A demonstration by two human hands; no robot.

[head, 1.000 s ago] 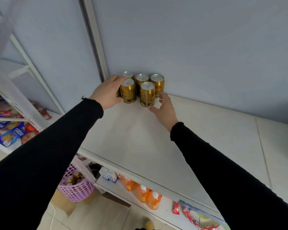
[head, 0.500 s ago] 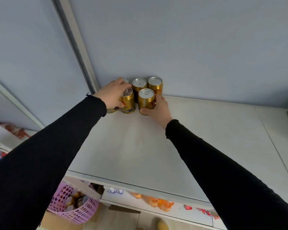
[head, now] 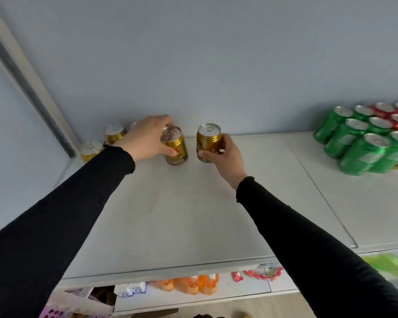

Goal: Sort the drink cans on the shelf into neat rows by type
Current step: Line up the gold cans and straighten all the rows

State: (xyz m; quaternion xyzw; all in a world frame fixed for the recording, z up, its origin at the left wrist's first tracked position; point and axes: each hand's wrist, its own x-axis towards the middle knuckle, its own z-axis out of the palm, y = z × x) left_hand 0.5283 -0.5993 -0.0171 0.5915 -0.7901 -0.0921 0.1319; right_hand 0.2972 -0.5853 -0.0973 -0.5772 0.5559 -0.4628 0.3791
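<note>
Grip, both hands: left hand [head: 147,136] clasps upright gold can [head: 175,146]; right hand [head: 225,154] clasps second gold can [head: 207,142], just beside. Remaining gold cans [head: 106,141] at shelf [head: 193,214] back-left corner, nearer left hand. Green cans [head: 359,143] far right.

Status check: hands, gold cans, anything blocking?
Left hand grips a gold can. Right hand grips another. Green cans far right; nothing between.

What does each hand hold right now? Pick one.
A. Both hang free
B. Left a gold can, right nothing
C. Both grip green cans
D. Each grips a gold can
D: the left hand grips one gold can from above; the right hand wraps another gold can.
</note>
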